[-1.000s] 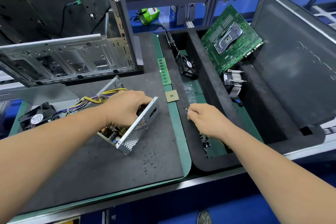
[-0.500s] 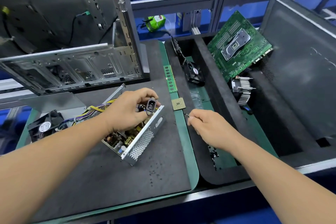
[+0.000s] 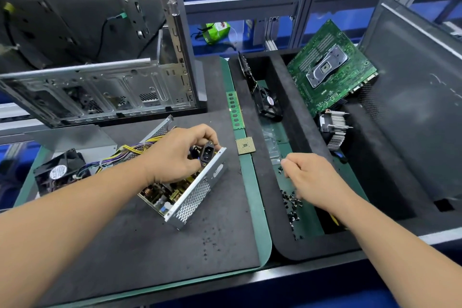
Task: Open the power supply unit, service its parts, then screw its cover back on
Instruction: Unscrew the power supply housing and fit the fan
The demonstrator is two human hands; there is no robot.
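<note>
On the dark work mat (image 3: 125, 245) the opened power supply unit (image 3: 186, 187) lies cover-off, its long axis slanting from upper left to lower right. My left hand (image 3: 178, 155) is clamped on the black power inlet socket (image 3: 207, 152) at the unit's near-right corner. My right hand (image 3: 310, 179) hovers over loose screws (image 3: 291, 204) in the foam tray (image 3: 280, 237), fingers pinched together; whether they hold one I cannot tell. The socket lies left of that hand, past the CPU chip (image 3: 245, 145).
</note>
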